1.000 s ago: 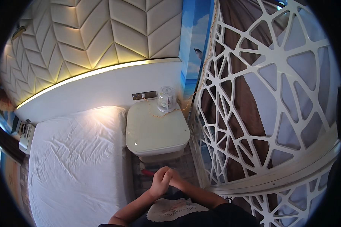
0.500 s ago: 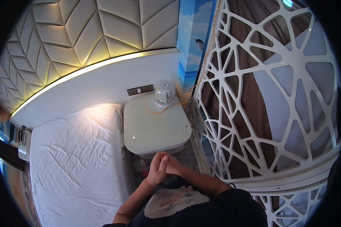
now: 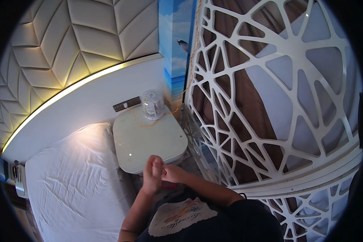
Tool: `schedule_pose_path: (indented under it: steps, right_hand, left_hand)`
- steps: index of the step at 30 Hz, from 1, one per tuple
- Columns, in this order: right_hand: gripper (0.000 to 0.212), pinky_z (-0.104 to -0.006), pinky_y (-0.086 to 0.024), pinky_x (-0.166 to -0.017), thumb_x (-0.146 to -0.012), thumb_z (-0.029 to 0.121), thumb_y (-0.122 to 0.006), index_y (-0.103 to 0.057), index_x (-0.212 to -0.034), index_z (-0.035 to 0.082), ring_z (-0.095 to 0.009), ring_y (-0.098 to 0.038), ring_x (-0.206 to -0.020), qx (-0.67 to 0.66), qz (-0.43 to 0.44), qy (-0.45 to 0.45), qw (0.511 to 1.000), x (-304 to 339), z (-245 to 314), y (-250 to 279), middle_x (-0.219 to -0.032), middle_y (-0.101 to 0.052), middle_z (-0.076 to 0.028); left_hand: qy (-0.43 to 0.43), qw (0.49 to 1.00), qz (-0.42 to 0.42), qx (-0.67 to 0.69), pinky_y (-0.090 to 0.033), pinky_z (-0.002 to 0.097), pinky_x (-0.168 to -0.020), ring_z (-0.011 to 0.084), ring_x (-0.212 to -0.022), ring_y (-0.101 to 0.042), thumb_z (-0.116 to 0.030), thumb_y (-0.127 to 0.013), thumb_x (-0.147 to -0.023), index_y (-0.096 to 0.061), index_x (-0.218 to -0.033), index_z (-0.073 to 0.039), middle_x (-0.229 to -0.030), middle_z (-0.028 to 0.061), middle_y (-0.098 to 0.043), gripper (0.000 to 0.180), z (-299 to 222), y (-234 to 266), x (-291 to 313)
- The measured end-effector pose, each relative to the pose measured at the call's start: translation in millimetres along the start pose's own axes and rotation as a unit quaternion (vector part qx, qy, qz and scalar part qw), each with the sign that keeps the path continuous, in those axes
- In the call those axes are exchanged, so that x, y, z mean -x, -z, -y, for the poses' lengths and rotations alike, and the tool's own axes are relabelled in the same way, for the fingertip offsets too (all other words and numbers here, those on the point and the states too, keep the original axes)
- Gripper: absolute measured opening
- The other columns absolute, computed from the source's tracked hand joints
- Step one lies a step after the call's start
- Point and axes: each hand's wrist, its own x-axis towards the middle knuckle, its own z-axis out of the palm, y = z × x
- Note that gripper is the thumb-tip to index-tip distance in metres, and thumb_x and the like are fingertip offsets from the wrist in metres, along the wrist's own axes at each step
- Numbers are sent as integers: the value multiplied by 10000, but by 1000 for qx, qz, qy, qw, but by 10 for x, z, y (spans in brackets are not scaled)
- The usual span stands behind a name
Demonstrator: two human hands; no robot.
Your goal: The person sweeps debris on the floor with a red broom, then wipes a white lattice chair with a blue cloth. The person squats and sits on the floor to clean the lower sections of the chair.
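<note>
In front of my chest, my left hand [image 3: 152, 176] and my right hand [image 3: 174, 174] are close together over the front edge of a pale, round-cornered nightstand [image 3: 149, 139]. The fingers of my left hand are curled inward. My right hand is also closed, its fingertips turned toward the left palm. Whatever is between the fingers, if anything, is hidden. At the back of the nightstand stands a clear, white-based round container [image 3: 152, 105]. An orange twisted cord [image 3: 147, 126] loops across the top beside it.
A bed with a white sheet [image 3: 74, 169] lies to the left. On the right rises a white lattice partition [image 3: 284, 143] with brown and white curtains behind. A socket strip [image 3: 126, 104] with a white plug is on the wall, below a padded headboard [image 3: 97, 32].
My hands were clasped together and have loosened, with the left hand drawn partly off the right. The view has turned, shifting the nightstand and partition leftward.
</note>
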Motion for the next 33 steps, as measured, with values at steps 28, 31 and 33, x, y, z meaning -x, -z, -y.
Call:
schedule_pose_path:
  steps: [28,31,33]
  right_hand:
    - [513,-345,-517,-835,-907,333,-649,-572,-1261,-31,-264,-675,-958,-98,57,-264,958,779,-558,299,-1080,-692,-195]
    - [507,-347,-517,-836,-907,337,-649,-577,-1259,-22,-267,-672,-968,-88,84,-250,960,653,-709,141,-1097,-688,-190]
    - [500,-347,-516,-837,-908,339,-647,-582,-1254,-16,-268,-670,-972,-79,103,-250,960,521,-634,101,-1108,-686,-185]
  left_hand:
    - [59,957,-181,-220,-477,343,-815,191,-918,-589,-220,-569,-975,-500,-1250,-20,-998,96,-625,346,1421,1262,-1056]
    - [83,947,-181,-251,-370,418,-1049,378,-1275,-447,-216,-588,-945,-233,-1460,17,-1371,277,-431,667,1685,1386,-883]
    - [78,946,-182,-256,-215,404,-1170,412,-1435,-229,-204,-597,-936,-79,-1503,60,-1523,332,-207,813,1830,1454,-700]
